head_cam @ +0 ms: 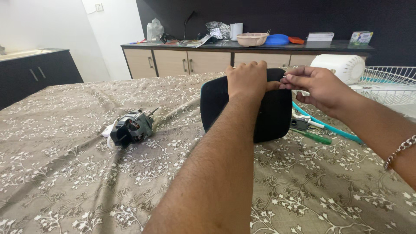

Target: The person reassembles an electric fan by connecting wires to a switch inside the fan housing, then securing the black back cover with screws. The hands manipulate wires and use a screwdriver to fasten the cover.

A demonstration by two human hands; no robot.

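1. Gripping the top edge of a dark, rounded-cornered panel (pixel 268 117), the left hand (pixel 247 78) has its fingers curled over the rim and closed on it, holding the panel upright on its lower edge.
2. At the panel's upper right corner, the right hand (pixel 318 84) has thumb and fingertips pinched together on something small; what they hold is too small to tell. That wrist wears a metal chain bracelet (pixel 399 151).
3. The two hands sit close together, nearly touching at the top of the panel.
4. The panel stands near the middle of the table (pixel 86 186), which is covered in a brown cloth with a white floral print. A thin teal edge shows along the panel's left side.
5. To the left of the panel, well apart from it, lies a small electric motor (pixel 132 128) with white wiring beside it.
6. Just behind and to the right of the panel lie a green-handled screwdriver (pixel 314 138), a pair of pliers (pixel 303 123) and a teal curved strip (pixel 333 128).
7. Farther right are a white wire fan guard (pixel 388 82) and a white rounded housing (pixel 342 66).
8. Against the dark back wall, a sideboard (pixel 182 60) with wooden doors carries a beige bowl (pixel 252 39), a blue dish (pixel 277 40), a white cup (pixel 236 30) and some bags.
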